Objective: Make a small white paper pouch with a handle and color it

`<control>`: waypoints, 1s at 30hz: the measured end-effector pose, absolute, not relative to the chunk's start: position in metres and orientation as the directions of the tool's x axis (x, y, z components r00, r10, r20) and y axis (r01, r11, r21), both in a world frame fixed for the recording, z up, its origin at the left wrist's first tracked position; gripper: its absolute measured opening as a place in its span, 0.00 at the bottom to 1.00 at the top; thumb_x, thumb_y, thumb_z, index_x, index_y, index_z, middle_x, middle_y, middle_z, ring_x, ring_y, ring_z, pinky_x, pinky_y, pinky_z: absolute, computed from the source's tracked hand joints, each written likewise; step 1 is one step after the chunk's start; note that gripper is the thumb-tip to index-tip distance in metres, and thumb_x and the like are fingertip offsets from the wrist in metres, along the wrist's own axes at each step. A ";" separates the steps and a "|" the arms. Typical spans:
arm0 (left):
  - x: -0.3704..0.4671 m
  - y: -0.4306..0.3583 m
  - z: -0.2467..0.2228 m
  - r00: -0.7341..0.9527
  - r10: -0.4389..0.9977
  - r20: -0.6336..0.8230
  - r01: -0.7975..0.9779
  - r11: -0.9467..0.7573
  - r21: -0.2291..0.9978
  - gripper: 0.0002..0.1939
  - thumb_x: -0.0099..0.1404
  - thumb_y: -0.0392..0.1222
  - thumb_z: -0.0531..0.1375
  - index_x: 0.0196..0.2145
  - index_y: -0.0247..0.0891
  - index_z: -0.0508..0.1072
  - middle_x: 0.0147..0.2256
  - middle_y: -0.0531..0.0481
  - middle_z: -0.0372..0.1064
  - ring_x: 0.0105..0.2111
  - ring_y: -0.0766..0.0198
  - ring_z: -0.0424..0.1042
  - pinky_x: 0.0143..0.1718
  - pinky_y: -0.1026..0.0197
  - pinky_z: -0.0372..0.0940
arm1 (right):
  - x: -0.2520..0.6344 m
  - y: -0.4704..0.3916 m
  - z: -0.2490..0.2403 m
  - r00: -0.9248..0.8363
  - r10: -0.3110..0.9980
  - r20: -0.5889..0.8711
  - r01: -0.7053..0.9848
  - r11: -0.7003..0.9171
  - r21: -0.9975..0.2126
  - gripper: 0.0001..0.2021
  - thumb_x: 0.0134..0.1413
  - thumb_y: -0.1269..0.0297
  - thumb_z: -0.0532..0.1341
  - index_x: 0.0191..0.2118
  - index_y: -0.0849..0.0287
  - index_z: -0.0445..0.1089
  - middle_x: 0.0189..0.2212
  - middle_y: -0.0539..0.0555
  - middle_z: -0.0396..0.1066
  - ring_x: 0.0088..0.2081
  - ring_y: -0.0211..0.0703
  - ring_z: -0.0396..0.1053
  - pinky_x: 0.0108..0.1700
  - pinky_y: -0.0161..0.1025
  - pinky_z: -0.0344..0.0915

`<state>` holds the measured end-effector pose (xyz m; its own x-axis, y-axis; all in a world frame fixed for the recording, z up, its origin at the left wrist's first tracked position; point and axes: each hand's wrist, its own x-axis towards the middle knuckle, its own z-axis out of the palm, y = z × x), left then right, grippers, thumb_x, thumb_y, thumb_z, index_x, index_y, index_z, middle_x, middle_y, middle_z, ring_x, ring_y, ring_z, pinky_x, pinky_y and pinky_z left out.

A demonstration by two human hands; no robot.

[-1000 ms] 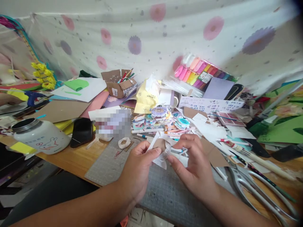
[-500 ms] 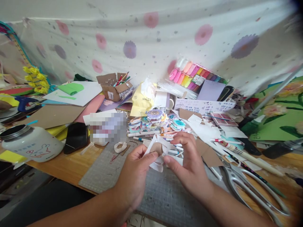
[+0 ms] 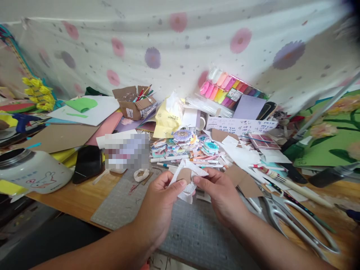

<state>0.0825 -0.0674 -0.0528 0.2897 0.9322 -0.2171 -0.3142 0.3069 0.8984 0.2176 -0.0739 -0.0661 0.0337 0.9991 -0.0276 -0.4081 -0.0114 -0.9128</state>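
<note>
A: Bench [image 3: 80, 193] is overflowing. Hands?
B: I'm seeing left hand [image 3: 157, 200] pinching brown card [image 3: 185, 174] on white paper [image 3: 186, 197], right hand [image 3: 223, 193] gripping paper's edge, above grey mat [image 3: 118, 198]. I'm worrying: overpulling could tear it.

Left grip [image 3: 161, 195] has some textured white paper [image 3: 199, 170] pinched with a rounded brown cardboard piece [image 3: 185, 173], thumb right on the cardboard. Right grip [image 3: 221, 187] pinches the paper's other side. Scuffed gray mat [image 3: 194, 228] under both grips. There's a whitish ring [image 3: 141, 175] just left of the left grip, big silver scissors [image 3: 304, 219] right of the right grip, and a messy cut-out pile [image 3: 184, 139] beyond both.
</note>
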 end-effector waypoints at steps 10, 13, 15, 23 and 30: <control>0.079 -0.065 -0.046 0.329 0.925 -0.192 -0.038 0.216 0.976 0.08 0.54 0.38 0.64 0.33 0.38 0.70 0.29 0.55 0.68 0.30 0.65 0.65 0.32 0.64 0.58 | 0.219 -0.073 -0.068 0.086 0.996 -0.033 -0.352 -0.001 -0.936 0.08 0.37 0.63 0.69 0.22 0.60 0.71 0.20 0.47 0.69 0.24 0.37 0.62 0.31 0.36 0.59; 0.078 -0.063 -0.045 0.282 0.939 -0.194 0.058 0.185 0.981 0.08 0.54 0.37 0.63 0.34 0.38 0.72 0.30 0.53 0.71 0.31 0.63 0.66 0.31 0.64 0.58 | 0.219 -0.074 -0.068 0.079 0.996 -0.030 -0.339 -0.001 -0.941 0.09 0.37 0.63 0.69 0.23 0.60 0.70 0.21 0.48 0.69 0.25 0.37 0.61 0.31 0.35 0.58; 0.076 -0.062 -0.047 0.279 0.947 -0.159 0.043 0.154 0.987 0.09 0.55 0.38 0.62 0.36 0.39 0.72 0.32 0.52 0.72 0.31 0.62 0.67 0.30 0.64 0.58 | 0.219 -0.077 -0.068 0.075 0.997 -0.013 -0.335 0.013 -0.942 0.09 0.38 0.63 0.69 0.24 0.60 0.70 0.22 0.48 0.68 0.26 0.36 0.62 0.31 0.35 0.58; 0.072 -0.058 -0.043 0.290 0.952 -0.099 -0.053 0.119 0.991 0.09 0.55 0.38 0.62 0.37 0.41 0.73 0.32 0.54 0.72 0.30 0.64 0.66 0.31 0.65 0.59 | 0.225 -0.079 -0.072 0.083 0.996 0.042 -0.371 0.070 -0.926 0.09 0.46 0.57 0.65 0.30 0.57 0.75 0.25 0.49 0.70 0.28 0.38 0.64 0.34 0.37 0.60; 0.071 -0.058 -0.037 0.304 0.943 -0.138 0.030 0.136 0.990 0.06 0.54 0.35 0.62 0.32 0.40 0.73 0.28 0.55 0.71 0.27 0.66 0.65 0.28 0.67 0.58 | 0.228 -0.075 -0.072 0.186 0.981 0.048 -0.298 0.103 -0.949 0.07 0.47 0.60 0.66 0.25 0.57 0.73 0.20 0.46 0.67 0.26 0.36 0.62 0.33 0.35 0.59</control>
